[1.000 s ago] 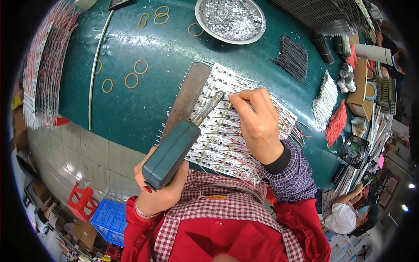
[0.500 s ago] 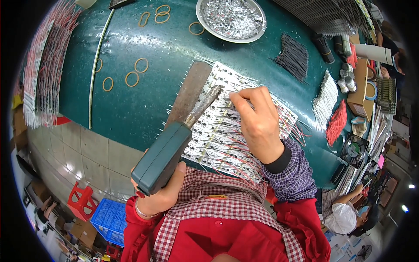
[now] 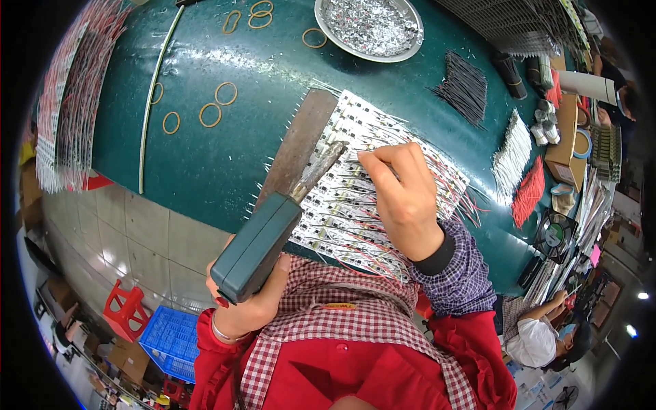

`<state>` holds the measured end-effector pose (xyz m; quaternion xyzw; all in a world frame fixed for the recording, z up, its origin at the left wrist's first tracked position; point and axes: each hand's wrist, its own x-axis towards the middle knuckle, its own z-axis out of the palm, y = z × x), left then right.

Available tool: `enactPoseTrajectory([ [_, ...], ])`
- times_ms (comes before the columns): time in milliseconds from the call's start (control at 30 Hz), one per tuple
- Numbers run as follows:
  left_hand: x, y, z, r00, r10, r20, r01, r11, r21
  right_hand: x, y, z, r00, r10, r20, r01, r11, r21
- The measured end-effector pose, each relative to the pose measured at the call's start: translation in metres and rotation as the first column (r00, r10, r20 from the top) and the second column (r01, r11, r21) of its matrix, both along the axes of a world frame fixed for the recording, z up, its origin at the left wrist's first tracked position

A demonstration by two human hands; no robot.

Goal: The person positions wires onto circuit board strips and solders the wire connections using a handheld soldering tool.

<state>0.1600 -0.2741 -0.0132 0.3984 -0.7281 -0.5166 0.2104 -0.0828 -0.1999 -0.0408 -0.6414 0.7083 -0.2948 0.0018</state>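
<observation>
My left hand (image 3: 254,309) is wrapped round the dark green handle of a soldering gun (image 3: 254,246). The gun's metal tip lies low over a sheet of white circuit boards (image 3: 328,213) with rows of small black parts and thin wires. My right hand (image 3: 410,205) is closed in a pinch just right of that tip, above the boards. What its fingertips hold is too small to make out. A flat brown bar (image 3: 299,143) runs along the left edge of the boards, wire ends poking out beyond it.
A metal basin (image 3: 372,34) of silvery scraps stands at the back. Bundles of black wires (image 3: 463,87), white wires (image 3: 512,156) and red wires (image 3: 527,193) lie to the right, near a small fan (image 3: 555,236). Rubber bands (image 3: 210,115) and wired boards (image 3: 72,102) are left.
The view has shifted slightly, so the table things sit a little higher and further right. Against the boards, the gun's tip and my right hand have moved slightly toward me. Both grips look unchanged.
</observation>
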Motion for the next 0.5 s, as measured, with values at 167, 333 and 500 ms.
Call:
enactPoseTrajectory([
  [167, -0.0007, 0.0005, -0.0012, 1.000, 0.012, -0.020, -0.011, 0.999, 0.031, 0.0011, -0.0003, -0.0006, 1.000, 0.000, 0.016, 0.000, 1.000, 0.029],
  [333, -0.0006, -0.0008, 0.0013, 0.999, -0.041, -0.008, 0.041, 0.999, 0.036, 0.0011, -0.0009, 0.0005, 1.000, -0.001, 0.006, 0.001, 1.000, 0.022],
  [500, 0.0005, -0.0014, 0.0043, 0.996, -0.079, 0.043, 0.077, 0.996, 0.046, 0.0014, 0.0002, 0.0000, 1.000, -0.004, -0.010, 0.004, 1.000, 0.031],
])
